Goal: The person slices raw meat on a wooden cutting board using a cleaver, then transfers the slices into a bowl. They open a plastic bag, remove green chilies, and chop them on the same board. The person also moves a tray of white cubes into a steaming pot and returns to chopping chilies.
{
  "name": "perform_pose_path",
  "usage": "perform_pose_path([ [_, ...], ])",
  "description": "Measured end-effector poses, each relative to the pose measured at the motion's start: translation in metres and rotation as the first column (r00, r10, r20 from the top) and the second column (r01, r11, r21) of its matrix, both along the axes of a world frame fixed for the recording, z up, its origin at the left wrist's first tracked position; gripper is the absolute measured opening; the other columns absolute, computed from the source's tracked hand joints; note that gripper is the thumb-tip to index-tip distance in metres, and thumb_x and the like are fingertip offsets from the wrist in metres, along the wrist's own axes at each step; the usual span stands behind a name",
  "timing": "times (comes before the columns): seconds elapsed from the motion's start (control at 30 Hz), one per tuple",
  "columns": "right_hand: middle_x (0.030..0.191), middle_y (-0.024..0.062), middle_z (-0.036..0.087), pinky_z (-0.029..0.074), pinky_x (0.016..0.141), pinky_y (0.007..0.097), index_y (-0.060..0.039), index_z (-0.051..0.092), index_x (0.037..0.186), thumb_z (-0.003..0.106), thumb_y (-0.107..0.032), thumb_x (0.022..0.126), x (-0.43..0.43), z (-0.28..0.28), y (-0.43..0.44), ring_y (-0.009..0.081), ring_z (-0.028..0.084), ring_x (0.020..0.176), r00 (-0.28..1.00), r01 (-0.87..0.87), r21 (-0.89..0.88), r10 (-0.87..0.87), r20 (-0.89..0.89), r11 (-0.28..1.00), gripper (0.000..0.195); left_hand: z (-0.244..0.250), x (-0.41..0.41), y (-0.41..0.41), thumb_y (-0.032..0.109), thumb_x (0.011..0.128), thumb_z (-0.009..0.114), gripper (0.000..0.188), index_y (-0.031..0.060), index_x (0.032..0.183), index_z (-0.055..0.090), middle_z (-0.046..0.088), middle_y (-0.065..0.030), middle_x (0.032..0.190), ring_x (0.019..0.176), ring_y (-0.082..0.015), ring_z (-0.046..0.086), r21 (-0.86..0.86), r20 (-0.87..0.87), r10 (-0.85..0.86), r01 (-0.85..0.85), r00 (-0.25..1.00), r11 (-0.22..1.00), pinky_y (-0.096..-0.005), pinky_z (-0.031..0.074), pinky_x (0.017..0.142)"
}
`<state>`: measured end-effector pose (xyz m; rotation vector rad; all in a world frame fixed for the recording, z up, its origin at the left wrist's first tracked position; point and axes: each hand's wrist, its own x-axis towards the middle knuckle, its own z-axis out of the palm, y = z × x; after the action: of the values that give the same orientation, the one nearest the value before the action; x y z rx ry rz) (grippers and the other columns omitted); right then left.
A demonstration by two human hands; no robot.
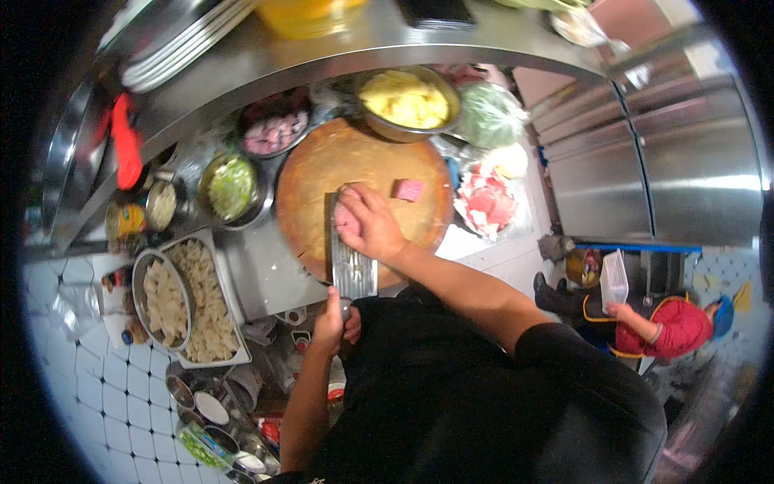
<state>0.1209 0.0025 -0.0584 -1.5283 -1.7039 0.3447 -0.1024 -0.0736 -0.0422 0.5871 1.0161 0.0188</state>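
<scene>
My left hand [334, 323] is closed around the grey handle of a flat metal grater [355, 275], whose ribbed plate lies over the near edge of a round wooden chopping block [308, 163]. My right hand [375, 227] grips a pink piece of food [346, 219] against the far part of the grater plate. What the pink food is, I cannot tell. Another pink chunk [409, 190] sits on the block, right of my right hand. Any shreds under the grater are hidden.
Around the block stand a metal bowl of yellow slices [405, 100], a bowl of chopped green onion [231, 187], sliced meat [272, 133], more raw meat [488, 202] and a tray of pale chunks [205, 290]. A steel shelf [375, 57] overhangs behind. At right a person [665, 327] holds a white basket.
</scene>
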Motion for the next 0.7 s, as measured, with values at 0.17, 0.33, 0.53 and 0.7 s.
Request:
perform_pose_path([
  [0.17,0.132,0.0223,0.051,0.042,0.104,0.0489,-0.0028,0.058,0.125,0.076,-0.022,0.073,0.023,0.034,-0.021,0.0427,0.051,0.122,0.985,0.143,0.074,-0.134,-0.108,0.987,0.058,0.055,0.016,0.006,0.07,0.101,0.012,0.082,0.0121,0.049,0.037,0.032,-0.0012,0.041,0.034,-0.0156,0.033,0.228,0.002,-0.087,0.084,0.996,0.97,-0.0299,0.033,0.038],
  [0.33,0.128,0.0219,0.053,0.043,0.101,0.0493,-0.0051,0.061,0.122,0.076,-0.023,0.072,0.119,0.079,-0.059,0.042,0.051,0.118,0.927,0.374,0.118,-0.367,-0.076,0.92,0.055,0.105,0.105,0.021,0.072,0.1,0.015,0.08,0.0132,0.05,0.035,0.031,0.0008,0.042,0.034,-0.0131,0.033,0.124,0.001,-0.258,0.256,0.966,0.959,-0.0286,0.034,0.039],
  [0.53,0.121,0.0175,0.057,0.046,0.096,0.0479,-0.0088,0.064,0.116,0.076,-0.017,0.069,0.217,0.041,-0.111,0.0395,0.055,0.114,0.889,0.457,-0.006,-0.456,0.044,0.889,0.049,0.11,0.157,-0.006,0.076,0.098,0.016,0.079,0.0145,0.052,0.033,0.029,0.0019,0.043,0.033,-0.0124,0.03,-0.055,0.045,-0.181,0.183,0.983,0.982,-0.0286,0.031,0.038],
  [0.7,0.117,0.0137,0.059,0.048,0.091,0.0453,-0.0112,0.067,0.104,0.079,-0.02,0.068,0.24,0.017,-0.119,0.0361,0.058,0.108,0.938,0.344,-0.01,-0.343,0.049,0.939,0.039,0.123,0.11,-0.019,0.077,0.097,0.018,0.078,0.0149,0.051,0.032,0.029,-0.0001,0.041,0.032,-0.0162,0.029,-0.131,-0.035,0.124,-0.127,0.992,0.983,-0.0306,0.029,0.037],
])
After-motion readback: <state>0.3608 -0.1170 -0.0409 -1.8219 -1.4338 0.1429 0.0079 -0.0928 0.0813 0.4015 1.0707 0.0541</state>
